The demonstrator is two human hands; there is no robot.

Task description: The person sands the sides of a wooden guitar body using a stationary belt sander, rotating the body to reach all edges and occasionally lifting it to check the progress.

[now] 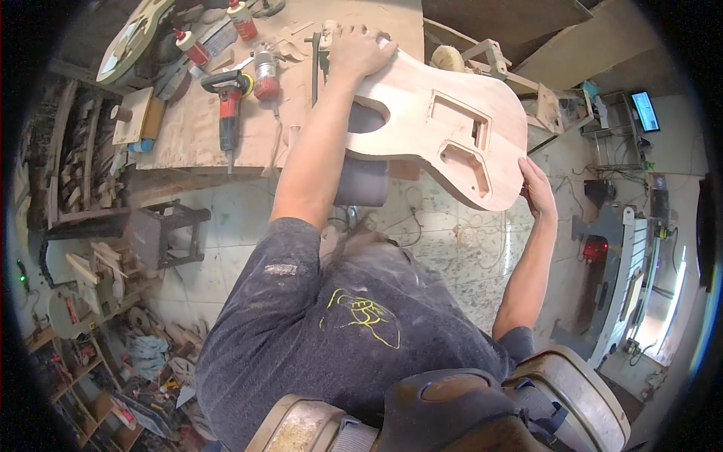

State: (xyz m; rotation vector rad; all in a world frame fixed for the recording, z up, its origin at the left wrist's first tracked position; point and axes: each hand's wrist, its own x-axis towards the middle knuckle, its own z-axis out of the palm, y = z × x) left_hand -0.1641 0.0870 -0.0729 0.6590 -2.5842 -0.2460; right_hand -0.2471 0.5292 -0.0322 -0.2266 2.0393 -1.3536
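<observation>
1. Head view, upper centre: we've got a bare wooden electric guitar body (422, 113).
2. Our hands are well apart: left hand (361, 53) draped over its upper end, can't tell how tightly; right hand (538, 188) clasping its right edge.
3. Upper left: angle grinder (229, 113).

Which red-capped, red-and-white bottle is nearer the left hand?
The upper bottle, right of its twin; the lower bottle sits farther from the left hand.
</observation>
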